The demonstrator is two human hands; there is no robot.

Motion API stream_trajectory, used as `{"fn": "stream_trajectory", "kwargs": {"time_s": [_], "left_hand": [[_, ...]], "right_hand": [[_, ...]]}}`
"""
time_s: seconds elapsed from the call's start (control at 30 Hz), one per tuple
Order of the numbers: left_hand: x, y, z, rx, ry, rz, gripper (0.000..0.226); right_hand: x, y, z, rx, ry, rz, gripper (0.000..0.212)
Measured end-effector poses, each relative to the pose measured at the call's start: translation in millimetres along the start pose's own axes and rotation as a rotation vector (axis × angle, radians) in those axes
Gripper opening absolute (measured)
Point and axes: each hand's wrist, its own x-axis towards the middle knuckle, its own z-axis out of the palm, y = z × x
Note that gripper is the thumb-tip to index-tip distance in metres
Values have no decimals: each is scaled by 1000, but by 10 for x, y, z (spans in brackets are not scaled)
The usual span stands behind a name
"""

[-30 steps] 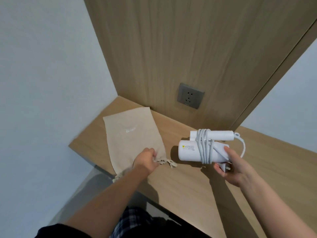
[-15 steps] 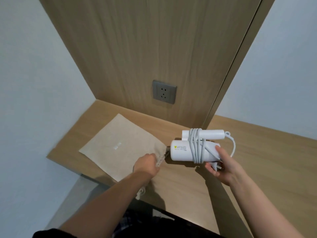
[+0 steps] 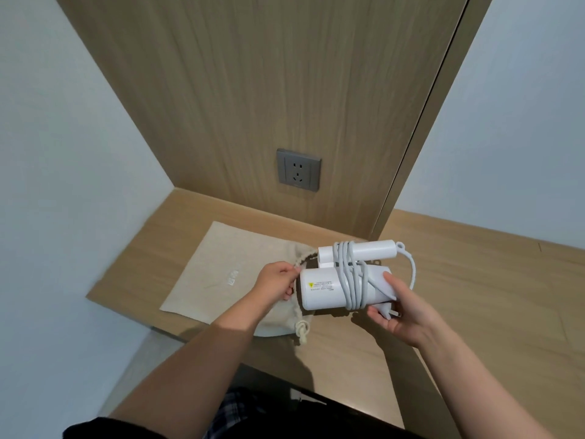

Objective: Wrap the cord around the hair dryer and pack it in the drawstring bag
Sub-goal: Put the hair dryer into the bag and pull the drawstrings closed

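A white hair dryer (image 3: 319, 288) with its handle folded has the white cord (image 3: 349, 274) wound round body and handle; one loop of cord hangs out to the right. My right hand (image 3: 399, 308) grips the dryer's rear end, with the plug against the palm. The beige drawstring bag (image 3: 228, 264) lies on the wooden shelf (image 3: 474, 280). My left hand (image 3: 277, 280) pinches the rim of the bag's mouth and lifts it, so the mouth gapes toward the dryer's front end. A knotted drawstring (image 3: 302, 331) hangs at the shelf's front edge.
A grey wall socket (image 3: 298, 170) sits in the wood panel behind the shelf. White walls close in on the left and right. The shelf's front edge runs just below the bag, with dark floor and checked trousers beneath.
My left hand has lifted the bag's rim and opened its mouth. My right hand has brought the dryer left, up to the opening. The bag has slid toward the shelf's front edge.
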Motion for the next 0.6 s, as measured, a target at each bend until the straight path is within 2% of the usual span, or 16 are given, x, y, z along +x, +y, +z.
{"fn": "stream_trajectory", "kwargs": {"time_s": [0.2,0.43,0.6], "left_hand": [[22,111,-41,47,11,61,39],[-16,201,-4,243,-33,136,40],[-20,301,64,271,99,228,43]], "right_hand": [[40,78,19,10,-24,37,26],[88,202,59,146,29,-34,26],[61,256,54,129,-33,-57,22]]}}
